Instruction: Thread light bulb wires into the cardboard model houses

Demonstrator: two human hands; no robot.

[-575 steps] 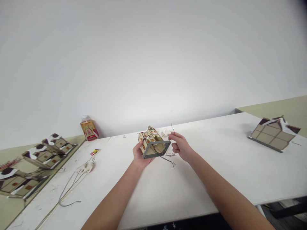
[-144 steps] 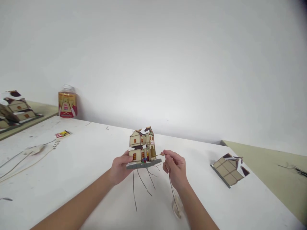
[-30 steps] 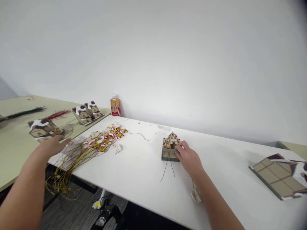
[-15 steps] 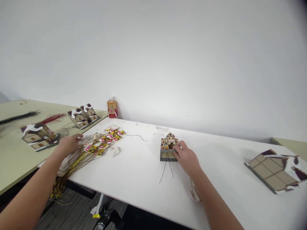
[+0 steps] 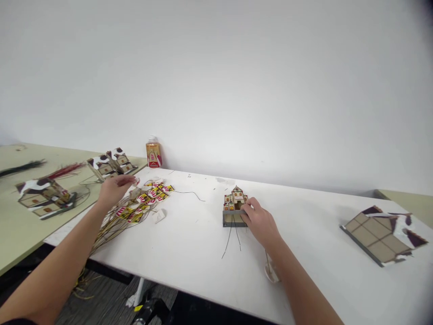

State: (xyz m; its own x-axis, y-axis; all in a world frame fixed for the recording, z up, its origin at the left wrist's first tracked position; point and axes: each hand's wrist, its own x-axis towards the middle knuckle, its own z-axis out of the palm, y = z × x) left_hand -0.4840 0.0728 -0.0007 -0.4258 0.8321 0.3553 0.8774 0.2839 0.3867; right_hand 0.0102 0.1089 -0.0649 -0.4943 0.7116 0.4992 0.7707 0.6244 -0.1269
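Observation:
My right hand (image 5: 262,221) pinches the right side of a small model house (image 5: 236,198) with painted windows and a grey base, tilted on the white table. Two thin dark wires hang from its front edge. Over the left pile, my left hand (image 5: 115,192) has its fingers drawn together at a small whitish bit, too small to name. Below it lie several red-and-white striped, yellow-backed pieces (image 5: 155,193) on long wires (image 5: 108,232). A loose white piece (image 5: 159,216) sits beside them. Another white piece (image 5: 271,273) with a wire lies partly behind my right forearm.
A bottle of orange liquid (image 5: 154,154) stands against the wall. Snow-roofed model houses (image 5: 45,197) stand on the greenish table at left, near red wires (image 5: 67,170) and dark green wires (image 5: 22,168). A larger house (image 5: 382,234) lies at right on the white table (image 5: 189,253).
My left hand has moved right and away from me over the striped pieces, and its fingers have come together. My right hand stays on the little house. The view has shifted slightly.

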